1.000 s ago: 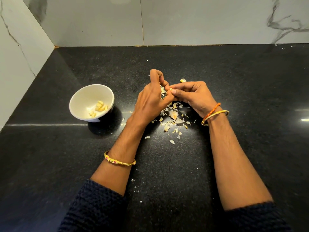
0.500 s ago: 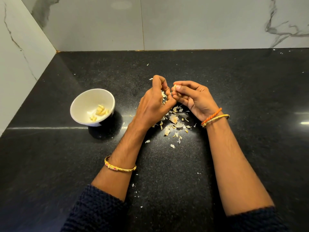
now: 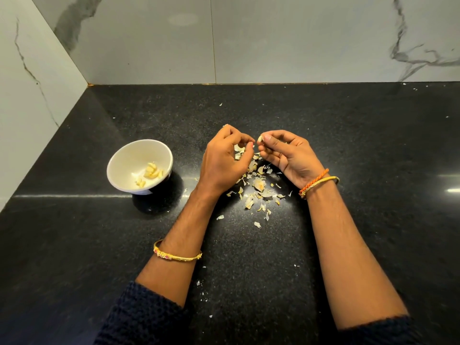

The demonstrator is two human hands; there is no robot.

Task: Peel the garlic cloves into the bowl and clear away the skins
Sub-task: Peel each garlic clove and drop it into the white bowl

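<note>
My right hand (image 3: 286, 153) pinches a pale garlic clove (image 3: 260, 138) between thumb and fingertips, above the middle of the black counter. My left hand (image 3: 224, 160) hovers just left of it with fingers curled, and bits of skin (image 3: 239, 148) show inside its curl. A pile of papery garlic skins (image 3: 258, 185) lies on the counter beneath and between both hands. The white bowl (image 3: 119, 168) stands to the left, tilted toward me, with several peeled cloves (image 3: 151, 171) inside.
The black stone counter (image 3: 373, 145) meets marble-patterned walls at the back and left. Small skin flecks (image 3: 200, 285) lie scattered nearer to me, between my forearms.
My hands have parted a little: the right hand now holds the clove apart from the left. The view has tilted up slightly.
</note>
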